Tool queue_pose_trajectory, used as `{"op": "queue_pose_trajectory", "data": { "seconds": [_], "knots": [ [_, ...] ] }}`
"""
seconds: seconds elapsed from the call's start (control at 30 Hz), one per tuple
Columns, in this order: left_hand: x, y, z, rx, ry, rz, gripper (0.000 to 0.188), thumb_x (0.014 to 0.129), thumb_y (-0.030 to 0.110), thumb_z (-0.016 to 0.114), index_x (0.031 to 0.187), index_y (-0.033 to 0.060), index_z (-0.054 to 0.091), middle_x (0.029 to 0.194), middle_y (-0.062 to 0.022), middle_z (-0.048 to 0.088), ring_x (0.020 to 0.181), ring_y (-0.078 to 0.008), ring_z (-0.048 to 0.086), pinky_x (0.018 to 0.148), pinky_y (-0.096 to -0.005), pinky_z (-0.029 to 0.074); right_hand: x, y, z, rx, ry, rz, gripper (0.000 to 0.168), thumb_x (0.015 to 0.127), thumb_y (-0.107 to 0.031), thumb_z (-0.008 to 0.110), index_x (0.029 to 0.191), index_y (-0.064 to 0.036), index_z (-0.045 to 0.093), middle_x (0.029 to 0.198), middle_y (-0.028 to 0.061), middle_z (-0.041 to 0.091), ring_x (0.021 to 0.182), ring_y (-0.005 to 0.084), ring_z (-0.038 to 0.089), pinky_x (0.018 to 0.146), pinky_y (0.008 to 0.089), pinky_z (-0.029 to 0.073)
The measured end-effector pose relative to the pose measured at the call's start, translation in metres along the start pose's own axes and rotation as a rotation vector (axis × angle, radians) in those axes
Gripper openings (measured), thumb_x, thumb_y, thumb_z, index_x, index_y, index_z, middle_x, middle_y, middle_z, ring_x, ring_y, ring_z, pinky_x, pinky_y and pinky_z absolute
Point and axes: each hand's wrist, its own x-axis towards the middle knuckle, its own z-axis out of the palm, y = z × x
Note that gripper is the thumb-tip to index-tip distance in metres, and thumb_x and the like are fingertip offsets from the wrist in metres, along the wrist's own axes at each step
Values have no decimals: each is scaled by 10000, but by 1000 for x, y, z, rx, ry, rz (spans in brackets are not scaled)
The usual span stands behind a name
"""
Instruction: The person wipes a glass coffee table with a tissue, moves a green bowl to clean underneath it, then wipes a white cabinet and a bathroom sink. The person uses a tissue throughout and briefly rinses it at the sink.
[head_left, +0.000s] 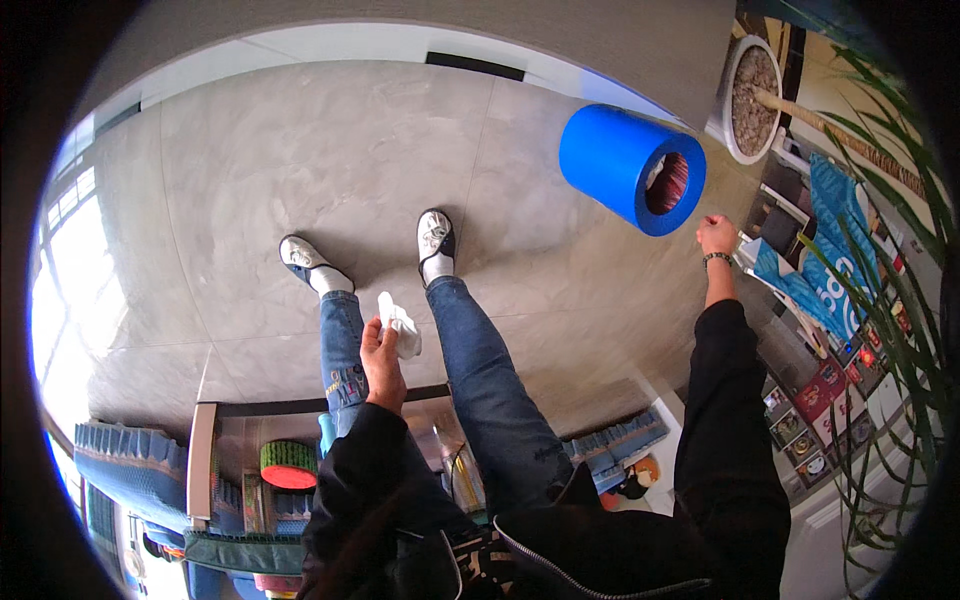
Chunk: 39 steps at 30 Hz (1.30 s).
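My left hand pinches a crumpled white tissue between thumb and fingers, in front of my legs. My right arm reaches out to the right, and my right hand is curled closed with nothing visible in it. Just beyond that hand, apart from it, stands a blue cylindrical waste bin with a round opening in its top. Inside the opening a reddish liner shows, with something white at its far side.
A potted plant with long leaves stands at the right, near blue printed material bearing writing. Behind my legs is a shelf holding a watermelon-patterned round object and blue pleated fabric. Grey floor lies around my feet.
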Motion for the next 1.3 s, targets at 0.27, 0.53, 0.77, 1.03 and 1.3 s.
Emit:
{"op": "queue_pose_trajectory", "data": {
  "seconds": [0.27, 0.53, 0.77, 1.03, 1.3],
  "knots": [
    [-25, 0, -3, 44, -28, -27, 211, 877, 85, 514, 1082, 39, 509, 949, -34, 590, 832, -128, 572, 743, -267, 465, 7, -7, -4, 122, -44, 167, 146, 778, -92, 577, 909, -61, 634, 715, 83, 668, 659, 168, 659, 581, 303, 509],
    [-38, 14, 13, -18, -91, -77, 239, 861, 54, 535, 1097, 37, 501, 1008, -39, 583, 918, -135, 558, 813, -277, 443, 8, 13, 2, 266, 121, 149, 191, 842, -124, 481, 952, -68, 627, 898, 127, 669, 743, 256, 661, 657, 402, 513],
    [-62, 59, 66, -87, -174, -159, 457, 821, 57, 531, 1263, 60, 413, 1127, -74, 555, 1022, -205, 549, 870, -369, 452, -91, -61, 28, 442, -213, -358, 310, 884, -352, 533, 894, -58, 629, 887, 134, 656, 794, 267, 632, 707, 387, 490],
    [-80, 121, 128, -591, -551, -142, 439, 874, 30, 481, 1304, 87, 415, 1170, -113, 548, 1083, -269, 538, 924, -403, 444, -266, -215, -63, 1307, -780, -513, 349, 962, -222, 453, 1250, -25, 462, 1167, 82, 572, 947, 147, 592, 816, 258, 456],
    [-92, 150, 142, -915, -769, -145, 498, 854, 38, 519, 1332, 70, 383, 1372, -113, 419, 1283, -290, 374, 1033, -421, 359, -306, -232, -97, 1181, -648, -739, 411, 923, -221, 524, 1268, -13, 444, 1154, 115, 560, 988, 166, 581, 810, 297, 474]
  ]
}}
